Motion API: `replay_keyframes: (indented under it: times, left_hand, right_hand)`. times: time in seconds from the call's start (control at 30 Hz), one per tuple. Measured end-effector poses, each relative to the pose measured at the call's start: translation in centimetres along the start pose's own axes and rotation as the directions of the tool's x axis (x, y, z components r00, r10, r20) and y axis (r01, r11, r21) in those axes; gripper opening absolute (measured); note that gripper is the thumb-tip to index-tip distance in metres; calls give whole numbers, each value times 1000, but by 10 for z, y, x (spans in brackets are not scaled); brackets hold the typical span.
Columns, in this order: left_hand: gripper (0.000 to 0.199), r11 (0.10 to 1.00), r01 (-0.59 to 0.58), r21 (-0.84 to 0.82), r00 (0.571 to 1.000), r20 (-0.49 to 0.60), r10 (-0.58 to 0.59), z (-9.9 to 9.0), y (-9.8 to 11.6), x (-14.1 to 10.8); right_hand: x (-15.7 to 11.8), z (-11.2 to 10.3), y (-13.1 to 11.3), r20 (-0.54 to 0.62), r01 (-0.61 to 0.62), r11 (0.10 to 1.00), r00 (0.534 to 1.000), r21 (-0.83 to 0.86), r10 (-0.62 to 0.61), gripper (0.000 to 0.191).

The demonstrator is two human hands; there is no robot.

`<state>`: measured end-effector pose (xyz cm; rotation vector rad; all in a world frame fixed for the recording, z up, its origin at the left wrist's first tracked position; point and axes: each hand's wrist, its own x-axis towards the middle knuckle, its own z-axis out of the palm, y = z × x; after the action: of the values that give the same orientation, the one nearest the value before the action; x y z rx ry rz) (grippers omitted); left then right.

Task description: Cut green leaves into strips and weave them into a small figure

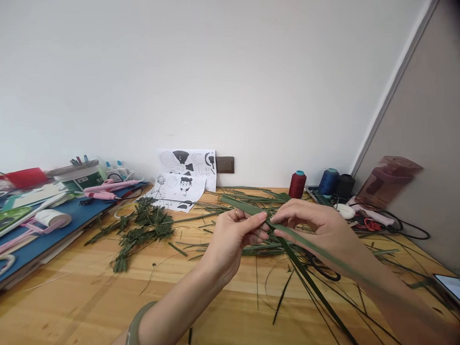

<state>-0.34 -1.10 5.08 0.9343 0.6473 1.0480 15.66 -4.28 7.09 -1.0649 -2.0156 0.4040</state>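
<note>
Long green leaf strips [299, 265] meet between my two hands above the wooden table. My left hand [237, 230] pinches them between thumb and fingers, and one broad strip end sticks out to the upper left. Close beside it, my right hand [311, 223] has its fingers bent round the same place, touching the strips; its fingertips are partly hidden. One strip runs back along my right forearm, and others trail down toward the table's front edge. A heap of loose green strips [257, 251] lies behind and below the hands.
Woven green leaf pieces [149, 222] lie left of the hands, near printed sheets [184, 188]. Red [298, 185] and blue [328, 182] thread spools stand at the back. Black-handled scissors [326, 271] lie under the strips. A blue board [75, 220] with tools fills the left; a phone [452, 287] is far right.
</note>
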Motion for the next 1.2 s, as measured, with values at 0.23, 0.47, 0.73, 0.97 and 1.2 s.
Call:
replay_keyframes:
  times: [0.23, 0.47, 0.73, 0.97, 1.2]
  left_hand:
    - [20, 999, 22, 27, 1000, 15, -23, 0, -1, -1]
    - [13, 993, -40, 114, 994, 103, 29, -1, -1, -2]
    - [12, 981, -77, 178, 987, 156, 49, 0, 2, -4]
    - [11, 912, -200, 359, 979, 106, 173, 7, 10, -9]
    - [10, 902, -237, 362, 971, 100, 215, 2, 7, -8]
  right_hand:
    - [0, 9, 2, -152, 142, 948, 970, -285, -191, 7]
    - [-3, 9, -1, -155, 48, 979, 985, -200, -80, 10]
    - [-5, 6, -5, -183, -109, 990, 975, 84, 123, 7]
    - [-7, 6, -5, -168, -103, 979, 977, 177, 133, 4]
    - [-3, 2, -8, -141, 115, 982, 981, -149, -136, 6]
